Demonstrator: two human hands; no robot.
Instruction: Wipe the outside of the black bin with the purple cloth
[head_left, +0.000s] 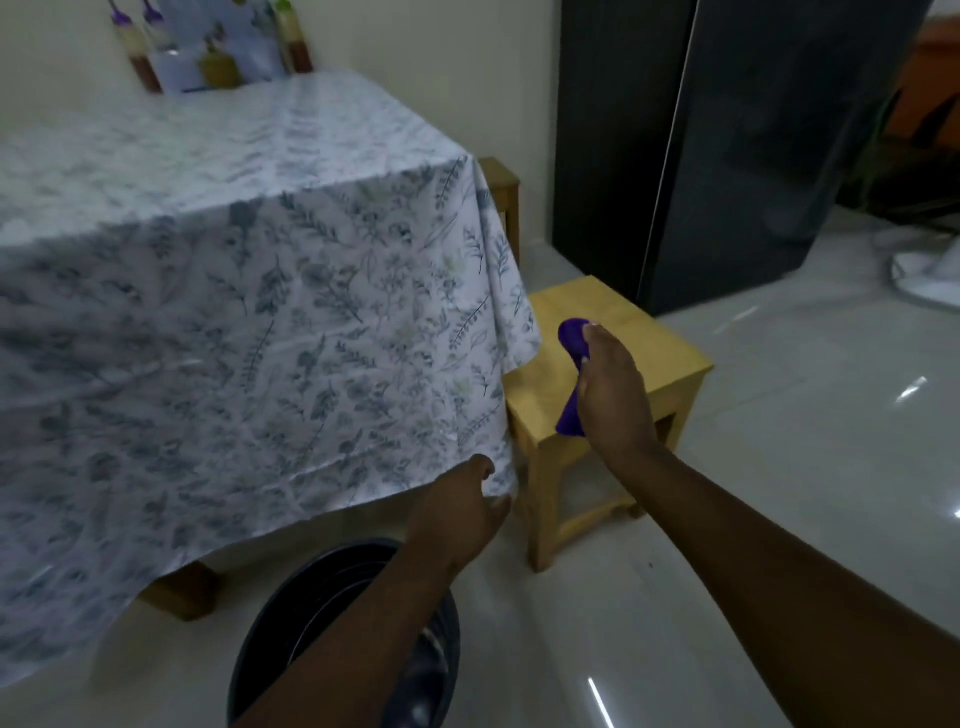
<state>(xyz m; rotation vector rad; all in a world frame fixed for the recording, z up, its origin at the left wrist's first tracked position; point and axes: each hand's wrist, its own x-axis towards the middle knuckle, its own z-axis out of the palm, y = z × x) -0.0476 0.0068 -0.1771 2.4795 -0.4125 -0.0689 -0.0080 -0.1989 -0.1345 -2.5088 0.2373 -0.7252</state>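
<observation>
The black bin (283, 629) stands open on the floor at the bottom centre, beside the table corner; my left forearm crosses over its rim and hides part of it. My left hand (460, 512) is above and beyond the bin, fingers curled against the hanging hem of the floral tablecloth (260, 312). My right hand (613, 384) is raised over the wooden stool (670, 358), shut on the purple cloth (573, 340), which bunches above the fingers and hangs below the palm.
The cloth-covered table fills the left half, with bottles (218, 62) at its far edge against the wall. A tall dark fridge (727, 145) stands at the back right. Glossy pale floor tiles (779, 493) spread to the right.
</observation>
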